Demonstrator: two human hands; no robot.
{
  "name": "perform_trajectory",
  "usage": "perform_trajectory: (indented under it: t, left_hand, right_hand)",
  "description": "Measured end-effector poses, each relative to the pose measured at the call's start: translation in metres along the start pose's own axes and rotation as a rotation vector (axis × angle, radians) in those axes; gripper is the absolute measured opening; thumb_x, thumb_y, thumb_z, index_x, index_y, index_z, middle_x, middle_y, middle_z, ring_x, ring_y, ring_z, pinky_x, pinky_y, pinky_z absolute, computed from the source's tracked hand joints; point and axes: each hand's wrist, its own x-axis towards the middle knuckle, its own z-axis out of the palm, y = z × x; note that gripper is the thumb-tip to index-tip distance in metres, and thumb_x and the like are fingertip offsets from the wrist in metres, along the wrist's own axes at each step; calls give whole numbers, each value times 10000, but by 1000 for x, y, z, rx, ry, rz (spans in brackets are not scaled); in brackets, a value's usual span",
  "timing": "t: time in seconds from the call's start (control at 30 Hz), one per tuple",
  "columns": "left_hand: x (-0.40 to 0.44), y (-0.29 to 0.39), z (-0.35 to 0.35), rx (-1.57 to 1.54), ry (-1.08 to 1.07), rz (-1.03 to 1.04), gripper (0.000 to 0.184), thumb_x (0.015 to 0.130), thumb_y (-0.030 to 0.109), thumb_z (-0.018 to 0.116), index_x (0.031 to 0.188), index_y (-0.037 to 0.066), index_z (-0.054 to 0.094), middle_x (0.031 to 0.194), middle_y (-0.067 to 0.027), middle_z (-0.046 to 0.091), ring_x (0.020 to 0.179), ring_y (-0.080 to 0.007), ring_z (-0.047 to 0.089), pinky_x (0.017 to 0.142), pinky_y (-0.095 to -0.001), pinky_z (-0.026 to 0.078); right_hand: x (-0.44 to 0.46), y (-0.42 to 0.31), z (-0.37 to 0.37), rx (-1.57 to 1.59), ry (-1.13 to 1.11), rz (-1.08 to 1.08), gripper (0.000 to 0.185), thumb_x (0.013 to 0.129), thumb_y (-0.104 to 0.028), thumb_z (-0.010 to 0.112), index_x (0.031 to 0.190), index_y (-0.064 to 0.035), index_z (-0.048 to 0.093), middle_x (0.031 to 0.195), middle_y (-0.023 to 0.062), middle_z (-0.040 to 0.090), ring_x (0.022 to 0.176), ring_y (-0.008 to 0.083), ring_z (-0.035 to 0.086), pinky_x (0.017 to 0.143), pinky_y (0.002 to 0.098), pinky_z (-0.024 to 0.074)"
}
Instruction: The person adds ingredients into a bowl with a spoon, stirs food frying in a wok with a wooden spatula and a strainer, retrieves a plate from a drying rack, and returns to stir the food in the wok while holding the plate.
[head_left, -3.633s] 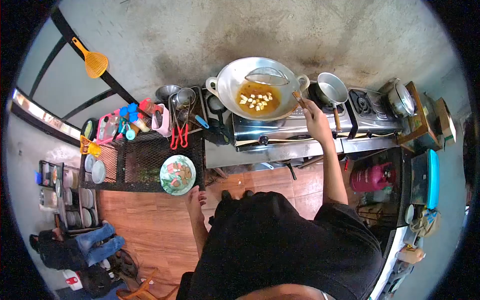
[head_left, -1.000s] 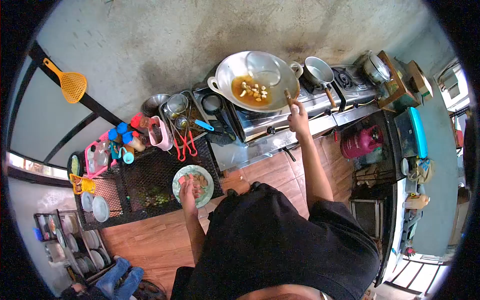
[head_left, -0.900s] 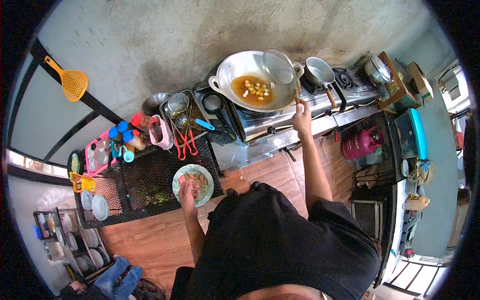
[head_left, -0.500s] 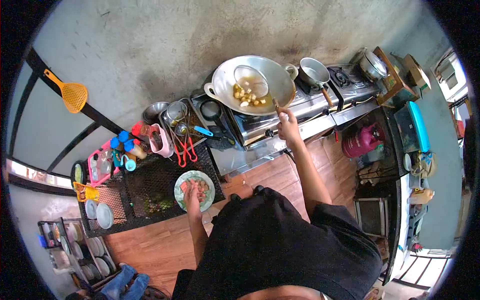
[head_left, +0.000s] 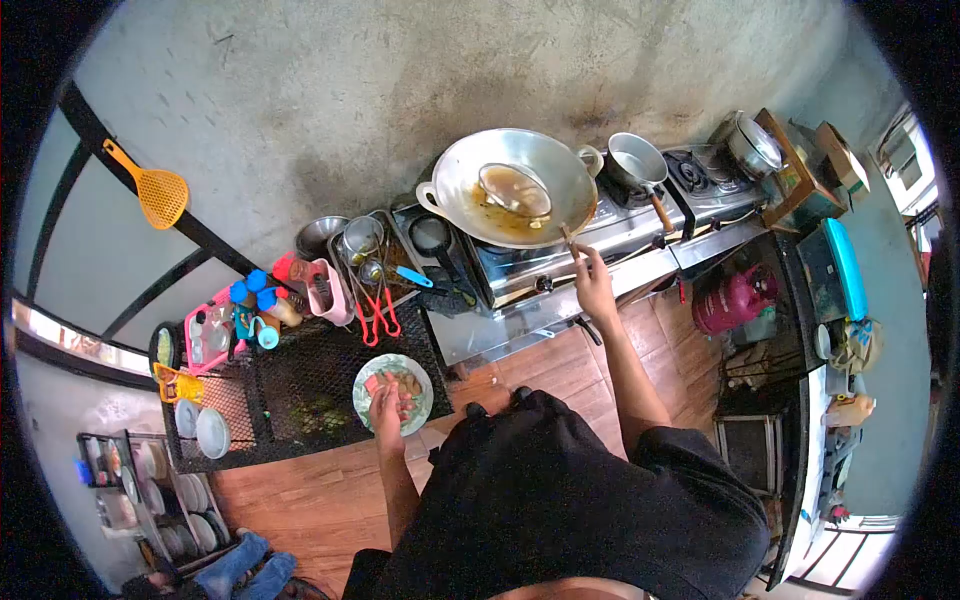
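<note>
My right hand (head_left: 594, 285) is closed around the handle of a round strainer (head_left: 514, 190). The strainer's bowl sits inside a large metal wok (head_left: 465, 165) on the stove, over brownish oil. A small pale piece (head_left: 535, 225) shows near the strainer's edge; whatever lies beneath the mesh is hidden. Over a plate (head_left: 425, 401) on the black mesh-topped table, my left hand (head_left: 386, 408) has its fingers drawn together at a pink food piece (head_left: 373, 383). More pink pieces lie on that plate, partly covered by the hand.
A small saucepan (head_left: 637, 158) stands on the stove right of the wok. Left of it are a tray with red-handled tongs (head_left: 376, 320) and a black frying pan (head_left: 432, 236). Bottles and a pink basket (head_left: 208, 335) occupy the table's far side. A pink gas cylinder (head_left: 735, 300) stands below.
The strainer has shifted within the wok, and the cluster of pale cubes seen beside it earlier no longer shows. My left hand has stayed over the plate, its fingers drawn in. The view has shifted slightly.
</note>
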Motion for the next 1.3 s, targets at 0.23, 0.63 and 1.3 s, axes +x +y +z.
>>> perform_trajectory:
  t: [0.23,0.63,1.3]
  left_hand:
    - [-3,-13,14,14,55,-4,294,890,332,609,1054,88,589,787,-18,648,620,-81,575,521,-215,411]
    - [-11,-20,90,-74,233,8,276,893,302,604,1081,101,590,766,-28,645,587,-80,554,496,-204,409]
    - [-88,-79,210,-319,444,27,226,914,257,558,1050,79,588,833,-57,649,666,-113,577,541,-228,419]
  right_hand:
    - [19,2,-32,-25,85,-37,301,954,-135,462,1242,-54,492,712,76,510,649,163,456,623,317,408]
    - [69,21,-73,-48,-150,-71,281,932,-134,489,1210,-90,482,929,237,627,740,408,607,664,442,462]
    - [143,11,-118,-139,-505,-325,315,909,-152,544,1212,-81,497,863,220,647,778,393,630,648,417,479]
